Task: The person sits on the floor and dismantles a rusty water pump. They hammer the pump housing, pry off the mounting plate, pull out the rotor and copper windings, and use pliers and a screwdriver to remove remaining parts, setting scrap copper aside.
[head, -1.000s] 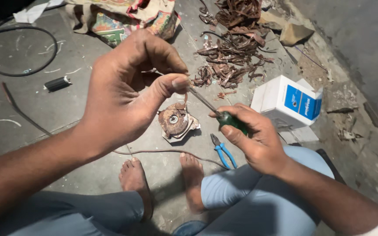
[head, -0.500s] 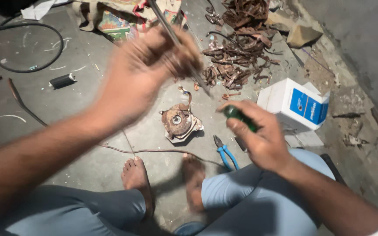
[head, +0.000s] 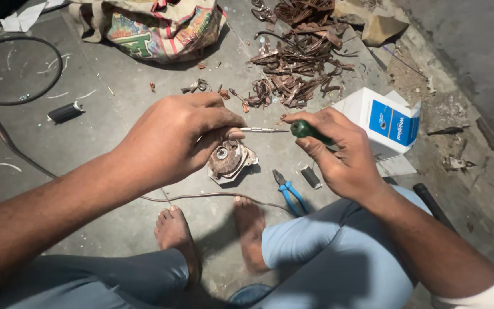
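Screwdriver [head: 281, 130]: lay level across mid-frame, long axis left to right, green handle at right, metal tip at left.
Right hand [head: 341, 157]: fingers curled tight round the handle.
Left hand [head: 181, 140]: fingers pressed together, pinching the tip; the nearer hand to the shaft's free end.
Motor part [head: 228, 160]: on the floor [head: 115, 143] just below the shaft, partly hidden by the left hand.
Pliers [head: 290, 191]: on the floor, lower right of the part.
Change: half a second earlier the shaft pointed steeply to the upper frame with the left hand raised; it now lay flat and lower.
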